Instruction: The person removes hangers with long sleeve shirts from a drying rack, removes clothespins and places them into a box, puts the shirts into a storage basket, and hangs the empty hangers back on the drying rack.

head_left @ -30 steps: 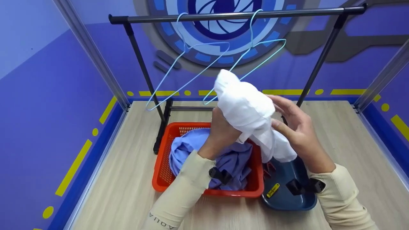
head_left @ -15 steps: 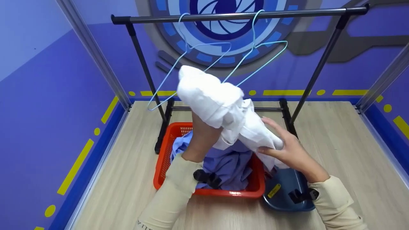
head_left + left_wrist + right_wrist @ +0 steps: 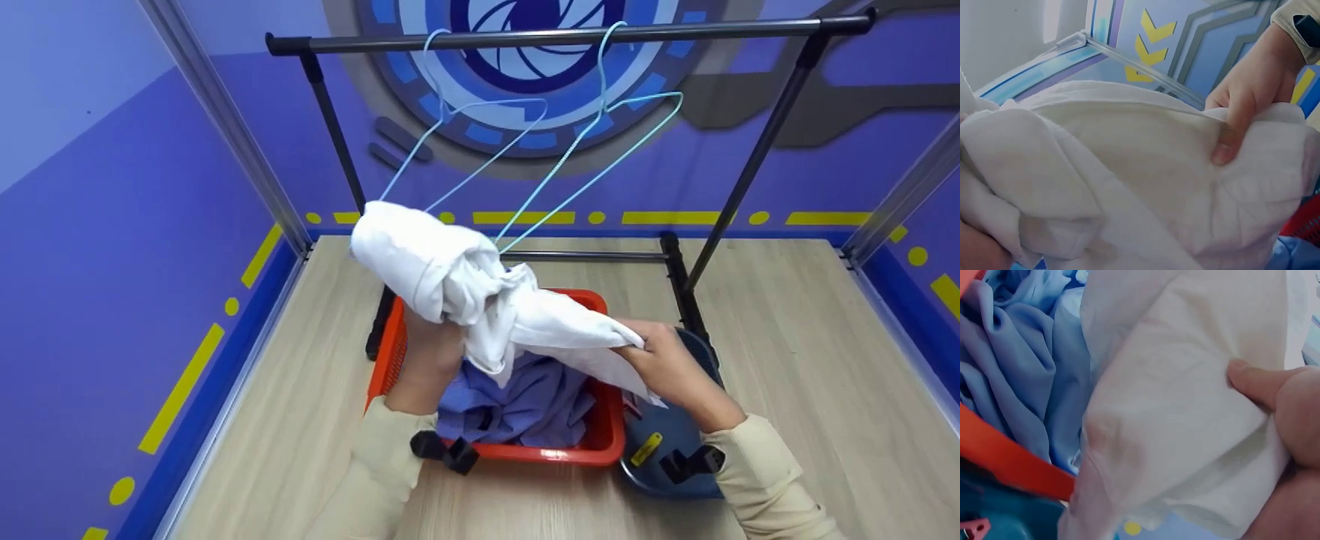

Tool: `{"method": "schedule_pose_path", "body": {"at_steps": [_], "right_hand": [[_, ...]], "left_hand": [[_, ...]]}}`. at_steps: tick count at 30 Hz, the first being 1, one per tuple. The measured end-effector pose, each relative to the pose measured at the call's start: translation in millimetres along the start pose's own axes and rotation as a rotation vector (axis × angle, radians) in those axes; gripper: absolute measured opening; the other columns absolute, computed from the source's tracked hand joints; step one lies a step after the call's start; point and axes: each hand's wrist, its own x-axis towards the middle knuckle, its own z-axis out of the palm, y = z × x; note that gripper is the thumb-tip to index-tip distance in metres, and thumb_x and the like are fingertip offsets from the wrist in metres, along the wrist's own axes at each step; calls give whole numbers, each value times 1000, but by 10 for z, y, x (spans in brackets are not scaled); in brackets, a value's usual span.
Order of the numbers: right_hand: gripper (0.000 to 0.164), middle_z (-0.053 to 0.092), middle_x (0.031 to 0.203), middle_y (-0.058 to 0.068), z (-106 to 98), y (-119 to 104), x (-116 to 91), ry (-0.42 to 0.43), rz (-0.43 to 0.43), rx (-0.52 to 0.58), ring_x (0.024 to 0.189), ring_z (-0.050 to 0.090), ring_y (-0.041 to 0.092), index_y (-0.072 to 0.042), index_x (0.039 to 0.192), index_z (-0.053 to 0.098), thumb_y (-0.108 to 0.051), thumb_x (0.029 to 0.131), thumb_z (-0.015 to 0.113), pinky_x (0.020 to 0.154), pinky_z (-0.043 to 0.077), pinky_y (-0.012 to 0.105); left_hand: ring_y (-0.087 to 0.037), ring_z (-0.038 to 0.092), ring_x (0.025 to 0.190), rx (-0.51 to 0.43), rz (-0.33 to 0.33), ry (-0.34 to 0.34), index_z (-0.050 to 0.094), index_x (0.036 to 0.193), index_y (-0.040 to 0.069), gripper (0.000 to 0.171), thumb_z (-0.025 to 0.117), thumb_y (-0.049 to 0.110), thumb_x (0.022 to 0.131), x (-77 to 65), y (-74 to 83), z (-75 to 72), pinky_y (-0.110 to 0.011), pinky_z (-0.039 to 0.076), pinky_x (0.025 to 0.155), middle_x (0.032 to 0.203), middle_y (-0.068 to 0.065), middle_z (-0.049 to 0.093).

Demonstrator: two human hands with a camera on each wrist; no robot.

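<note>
A bunched white cloth garment [image 3: 457, 277] is held up over the red basket; its kind cannot be told from the folds. My left hand [image 3: 429, 360] grips the bulky end from below, its fingers hidden by the fabric. My right hand [image 3: 667, 367] pinches the narrower end and stretches it to the right. In the right wrist view the thumb [image 3: 1258, 385] presses on the white fabric, with the fingers out of sight behind it. Blue-violet clothing [image 3: 525, 405] lies crumpled in the red basket [image 3: 555, 455] beneath.
A dark blue tray [image 3: 667, 480] beside the basket holds a yellow clip [image 3: 646, 448] and red pieces [image 3: 631, 405]. Behind stands a black rack [image 3: 525, 39], with a light blue hanger [image 3: 487, 161] and a mint hanger [image 3: 637, 146] on its bar. Patterned walls enclose the table [image 3: 247, 420].
My left hand has moved left and down with the bulk of the white garment. The right hand, at first loosely beside the cloth, now pinches its end, and the garment is stretched sideways.
</note>
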Motion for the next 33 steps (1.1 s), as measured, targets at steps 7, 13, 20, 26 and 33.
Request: {"method": "schedule_pose_path", "body": {"at_steps": [7, 13, 20, 26, 33], "right_hand": [[25, 71, 113, 1, 188, -54, 49, 32, -39, 15, 101, 65, 13, -16, 115, 71, -10, 93, 62, 89, 53, 34], [30, 68, 121, 7, 331, -38, 38, -52, -12, 23, 112, 64, 27, -15, 121, 68, -8, 92, 62, 96, 50, 47], [30, 68, 120, 3, 465, 21, 22, -160, -83, -32, 114, 63, 23, -16, 122, 67, -12, 93, 63, 97, 49, 45], [39, 65, 126, 2, 521, 42, -12, -282, -96, -64, 113, 62, 21, -17, 130, 59, -21, 92, 66, 99, 48, 45], [55, 50, 144, 14, 603, 81, -63, -424, -99, -166, 132, 48, 34, -7, 142, 46, -27, 93, 63, 107, 37, 54]], "left_hand": [[-8, 57, 95, 109, -31, -12, 46, 118, -10, 63, 77, 15, 69, -100, -47, -275, -23, 46, 89, 103, 6, 59], [-5, 56, 98, 282, -23, -37, 48, 119, -11, 59, 77, 10, 73, -182, -168, -504, -21, 45, 92, 107, 4, 59], [-12, 59, 101, 378, -224, -55, 50, 121, -4, 59, 79, 3, 71, -301, -411, -690, -24, 47, 92, 114, -9, 61], [-21, 59, 110, 457, -401, -51, 49, 126, 3, 67, 85, 13, 71, -328, -565, -767, -35, 45, 101, 121, -11, 61], [-27, 44, 127, 630, -480, -57, 22, 141, 10, 97, 86, 21, 68, -303, -700, -823, -47, 32, 113, 135, -11, 43]]}}
